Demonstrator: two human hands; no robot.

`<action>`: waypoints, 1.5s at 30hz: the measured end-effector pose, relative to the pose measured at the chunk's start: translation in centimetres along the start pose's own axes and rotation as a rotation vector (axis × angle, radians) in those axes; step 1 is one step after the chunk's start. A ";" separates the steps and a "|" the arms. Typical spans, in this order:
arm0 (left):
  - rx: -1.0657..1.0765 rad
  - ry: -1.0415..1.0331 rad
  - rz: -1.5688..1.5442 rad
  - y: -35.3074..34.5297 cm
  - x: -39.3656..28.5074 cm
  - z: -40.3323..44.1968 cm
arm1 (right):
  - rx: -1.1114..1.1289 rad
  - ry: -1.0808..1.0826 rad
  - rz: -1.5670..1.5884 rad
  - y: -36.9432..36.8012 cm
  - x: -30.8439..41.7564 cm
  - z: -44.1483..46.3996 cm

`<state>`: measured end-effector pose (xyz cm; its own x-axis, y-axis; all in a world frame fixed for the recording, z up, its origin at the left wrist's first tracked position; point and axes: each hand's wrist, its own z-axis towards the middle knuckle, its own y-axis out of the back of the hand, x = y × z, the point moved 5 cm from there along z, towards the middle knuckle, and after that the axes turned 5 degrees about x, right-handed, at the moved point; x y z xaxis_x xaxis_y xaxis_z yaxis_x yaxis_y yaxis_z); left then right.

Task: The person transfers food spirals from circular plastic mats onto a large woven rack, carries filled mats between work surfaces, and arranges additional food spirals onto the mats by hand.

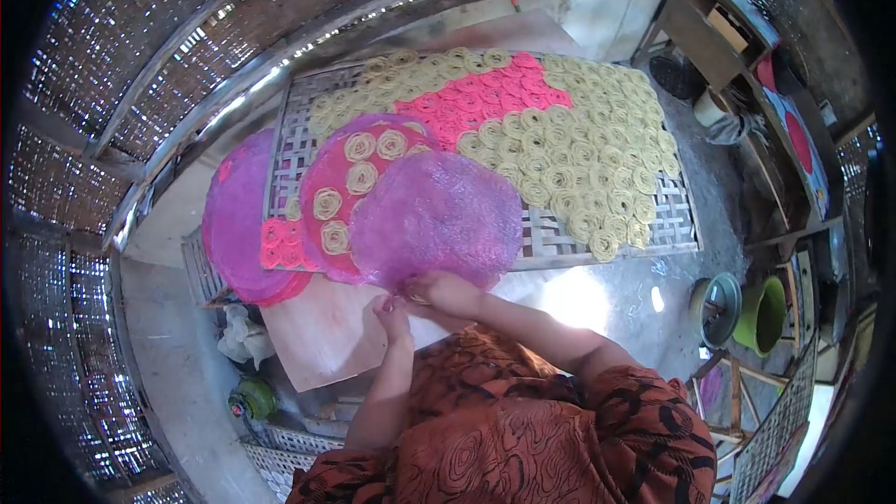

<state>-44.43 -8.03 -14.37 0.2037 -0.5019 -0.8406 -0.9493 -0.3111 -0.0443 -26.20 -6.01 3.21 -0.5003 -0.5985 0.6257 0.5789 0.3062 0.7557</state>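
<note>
A shiny, round purple sheet [439, 215], thin and see-through in places, lies over the front of the work surface. My right hand [443, 294] is closed at its near edge, fingers pinched. Close beside it, my left hand [394, 319] is also closed at that edge, its fingertips partly hidden. Beneath the purple sheet is a round pink-red sheet [313, 177] bearing several pale noodle-like coils [362, 177]. Many more pale coils [597, 159] and a band of bright pink coils [485, 98] cover the woven rack behind.
The woven bamboo rack [677, 224] rests on a pale board [303, 341]. More purple round sheets [245, 215] are stacked at left. A green gas cylinder [254, 399] stands below left. A grey bucket [716, 308] and a green tub [761, 315] stand right, near wooden shelving [714, 33].
</note>
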 end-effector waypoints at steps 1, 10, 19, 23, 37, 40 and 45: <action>-0.046 -0.058 0.003 -1.3 -2.3 -2.0 | 0.001 0.013 0.001 -2.0 -0.5 0.4; -0.072 -0.154 0.000 -3.0 -4.1 -1.5 | 0.073 0.073 -0.481 -3.8 -0.6 0.3; -0.066 -0.288 0.168 -2.4 -4.0 -1.7 | 0.490 0.097 -0.522 -3.4 0.7 1.1; 0.004 -0.560 0.138 -2.1 -11.5 -4.2 | 0.159 0.295 -0.223 2.1 4.3 0.9; -0.493 -0.773 -0.174 27.2 -43.4 10.9 | -0.802 -0.731 0.583 16.2 -9.1 -4.5; -0.571 -0.727 -0.105 33.0 -36.4 18.5 | -0.863 -0.803 0.379 14.0 -13.3 -5.4; -0.614 -0.388 -0.245 33.3 -24.9 22.6 | -0.893 -1.035 0.472 9.5 -17.4 -8.5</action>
<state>-86.56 12.33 -7.09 0.1843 -0.0768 -0.9799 -0.5614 -0.8266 -0.0408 -6.54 1.03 -2.12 -0.1612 0.3389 0.9269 0.8262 -0.4673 0.3146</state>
